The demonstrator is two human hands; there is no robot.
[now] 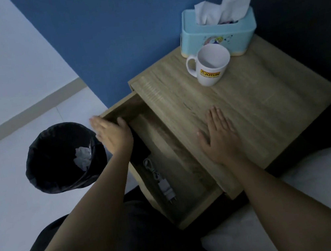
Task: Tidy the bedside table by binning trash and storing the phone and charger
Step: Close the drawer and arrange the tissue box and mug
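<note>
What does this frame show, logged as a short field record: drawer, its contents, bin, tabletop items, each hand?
drawer: open
contents: phone, partly under the left hand; charger lying flat
bin: black liner, crumpled trash inside
tabletop: mug, tissue box
left hand: open, at the drawer's front edge
right hand: flat on the tabletop, holding nothing

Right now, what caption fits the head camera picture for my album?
Left hand on the open drawer holding phone and charger; right hand flat on bedside table.
</note>
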